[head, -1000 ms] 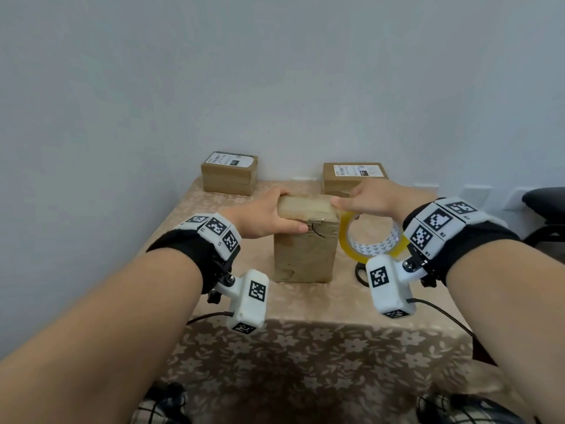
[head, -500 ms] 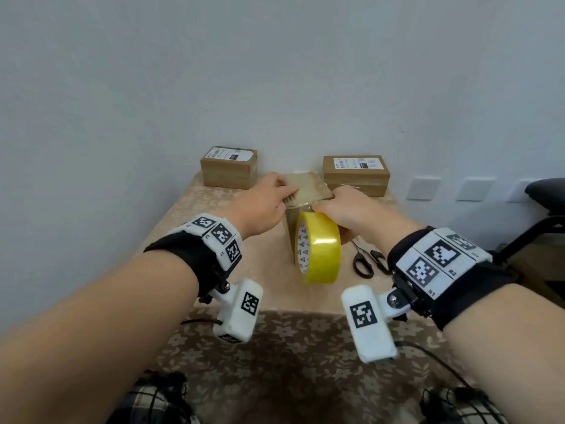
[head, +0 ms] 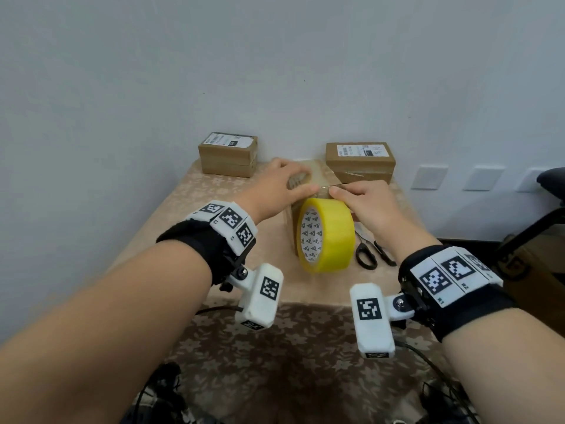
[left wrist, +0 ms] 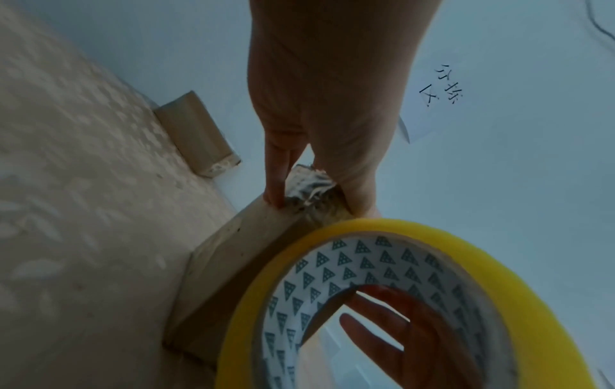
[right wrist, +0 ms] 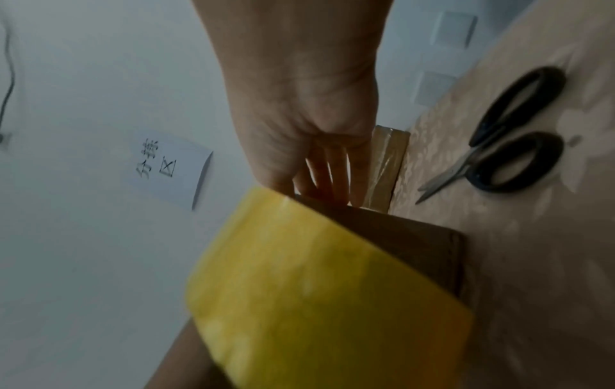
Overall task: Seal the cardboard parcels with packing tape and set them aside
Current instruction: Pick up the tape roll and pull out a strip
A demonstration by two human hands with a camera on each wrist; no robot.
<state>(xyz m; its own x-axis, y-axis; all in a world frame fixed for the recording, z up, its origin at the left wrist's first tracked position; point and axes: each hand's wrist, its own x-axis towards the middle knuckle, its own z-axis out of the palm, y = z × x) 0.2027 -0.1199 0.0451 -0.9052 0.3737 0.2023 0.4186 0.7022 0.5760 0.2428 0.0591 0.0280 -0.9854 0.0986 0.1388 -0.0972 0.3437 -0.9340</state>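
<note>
A cardboard parcel (head: 318, 171) stands upright in the middle of the table. My left hand (head: 290, 182) grips its top between fingers and thumb, over crumpled clear tape (left wrist: 309, 184). The yellow tape roll (head: 333, 237) hangs on edge against the parcel's near face. My right hand (head: 357, 203) holds it, thumb on the yellow band and fingers down its right face, which show through the core in the left wrist view. A thin strip of tape runs along the parcel's top edge between the two hands. The right wrist view shows the roll (right wrist: 316, 289) in front of the parcel (right wrist: 416, 250).
Black-handled scissors (head: 367, 255) lie just right of the parcel. Two labelled parcels stand at the back against the wall, one on the left (head: 227, 160) and one on the right (head: 359, 163). The table (head: 198, 209) has a floral cloth. A dark chair (head: 550, 182) stands at the far right.
My right hand carried the tape roll from the parcel's right side round to its near face. My left hand shifted from the near top corner to the top. Little has moved in the last half second.
</note>
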